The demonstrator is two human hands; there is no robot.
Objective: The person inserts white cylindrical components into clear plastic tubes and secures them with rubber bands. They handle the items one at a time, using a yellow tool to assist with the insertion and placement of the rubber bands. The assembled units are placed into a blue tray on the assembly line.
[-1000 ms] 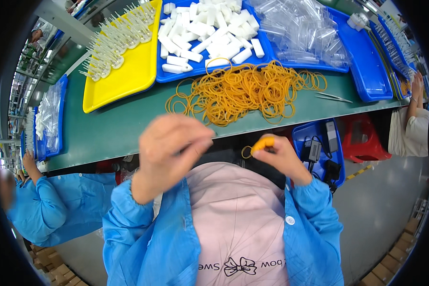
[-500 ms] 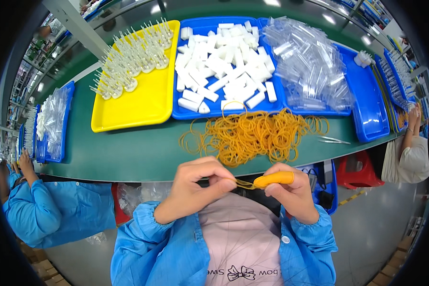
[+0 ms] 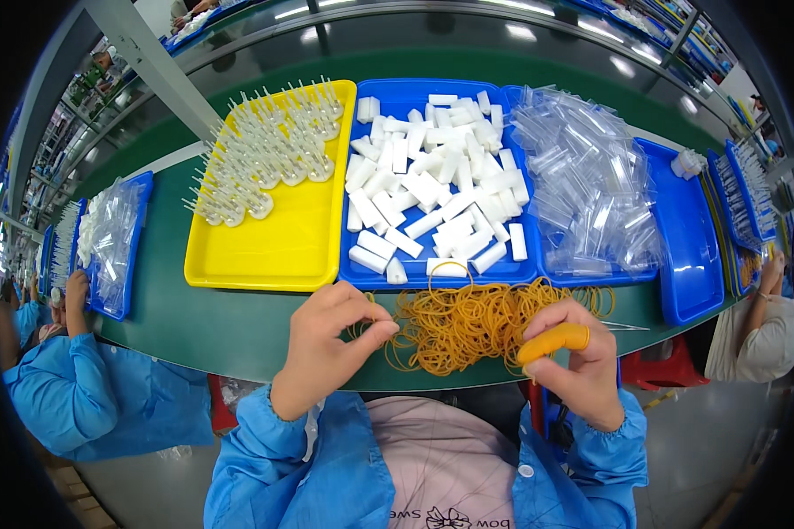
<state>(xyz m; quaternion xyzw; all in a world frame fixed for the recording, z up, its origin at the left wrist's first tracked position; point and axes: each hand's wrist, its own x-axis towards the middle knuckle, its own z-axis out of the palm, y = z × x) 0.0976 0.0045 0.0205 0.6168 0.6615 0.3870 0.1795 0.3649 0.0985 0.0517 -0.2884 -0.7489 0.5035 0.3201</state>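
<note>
My left hand (image 3: 331,344) is at the left end of a pile of orange rubber bands (image 3: 454,331), thumb and forefinger drawn together. A band shows in the gap between them; whether it is gripped or lies behind is unclear. At the pile's right end is my right hand (image 3: 578,361), closed in a pinch. Its forefinger wears a yellow-orange finger cot (image 3: 556,341). A short bit of orange band hangs under the pinched fingertips. Above the pile sits a blue tray (image 3: 353,238) heaped with white foam blocks (image 3: 437,181).
On the left a yellow tray (image 3: 265,264) bears several white pieces with upright pins (image 3: 269,154). Clear plastic sleeves (image 3: 587,181) fill a blue tray on the right, beside another blue tray (image 3: 690,282). Tweezers (image 3: 625,327) lie by my right hand. Co-workers (image 3: 71,397) sit at both sides.
My hands have moved apart and forward from in front of my chest to the rubber band pile. The band stretched between them is no longer there. The view has tilted up.
</note>
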